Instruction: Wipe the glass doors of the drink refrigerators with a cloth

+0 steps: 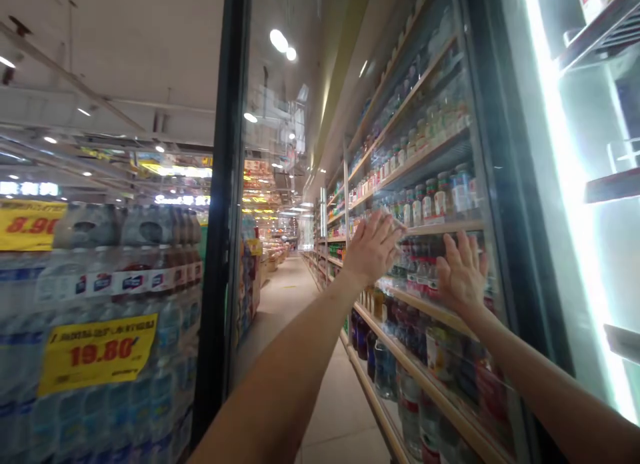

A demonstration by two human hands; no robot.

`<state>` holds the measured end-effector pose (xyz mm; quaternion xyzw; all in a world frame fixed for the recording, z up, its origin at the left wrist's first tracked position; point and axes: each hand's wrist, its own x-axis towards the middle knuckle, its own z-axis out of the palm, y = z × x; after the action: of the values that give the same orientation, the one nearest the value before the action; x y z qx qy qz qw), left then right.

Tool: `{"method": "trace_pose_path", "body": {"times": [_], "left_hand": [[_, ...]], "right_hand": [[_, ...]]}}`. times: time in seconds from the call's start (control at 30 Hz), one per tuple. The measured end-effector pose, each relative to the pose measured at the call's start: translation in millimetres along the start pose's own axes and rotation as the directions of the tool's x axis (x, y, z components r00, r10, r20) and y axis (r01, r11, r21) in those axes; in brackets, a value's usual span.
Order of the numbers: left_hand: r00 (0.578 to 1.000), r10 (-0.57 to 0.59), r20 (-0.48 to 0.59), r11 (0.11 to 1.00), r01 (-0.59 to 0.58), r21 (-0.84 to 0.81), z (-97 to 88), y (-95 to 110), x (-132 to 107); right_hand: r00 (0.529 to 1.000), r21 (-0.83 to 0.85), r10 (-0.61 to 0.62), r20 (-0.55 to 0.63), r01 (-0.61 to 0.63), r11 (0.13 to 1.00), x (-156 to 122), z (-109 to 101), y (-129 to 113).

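Observation:
A tall glass cooler door (290, 204) with a dark frame stands swung out in front of me. My left hand (373, 247) reaches to the glass, back of the hand toward me, fingers stretched out and slightly bent. A pale edge shows by its fingertips; whether it is a thin object or a reflection I cannot make out. To its right, near the right side of the door, my right hand (463, 274) is raised with fingers spread. It holds nothing I can see. Whether its fingers touch the glass is unclear.
Shelves of bottled drinks (425, 201) show in the glass, beside a tiled aisle (287, 284). At left stand stacked packs of bottled water (100, 364) with a yellow price sign (97, 352). A lit cooler interior with dark shelves (613, 184) lies at right.

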<state>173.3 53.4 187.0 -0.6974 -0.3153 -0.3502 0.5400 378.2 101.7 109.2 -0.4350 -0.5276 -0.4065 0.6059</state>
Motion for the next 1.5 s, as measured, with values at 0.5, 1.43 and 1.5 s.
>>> {"method": "trace_pose_path", "body": {"times": [0.5, 1.43, 1.5], "left_hand": [[0.998, -0.036, 0.041, 0.999, 0.037, -0.022, -7.6, -13.4, -35.5], [0.926, -0.374, -0.053, 0.911, 0.377, 0.168, -70.0, -156.7, -6.0], [0.847, -0.522, -0.101, 0.836, 0.531, 0.14, -71.2, -157.2, 1.9]], "right_hand": [[0.993, -0.02, -0.078, 0.083, 0.08, 0.997, 6.0, -1.0, -2.3], [0.983, -0.025, -0.032, 0.181, 0.037, 0.999, 49.8, -2.4, -58.9], [0.988, 0.01, -0.036, 0.153, 0.035, 0.999, 48.8, 0.1, -59.8]]}}
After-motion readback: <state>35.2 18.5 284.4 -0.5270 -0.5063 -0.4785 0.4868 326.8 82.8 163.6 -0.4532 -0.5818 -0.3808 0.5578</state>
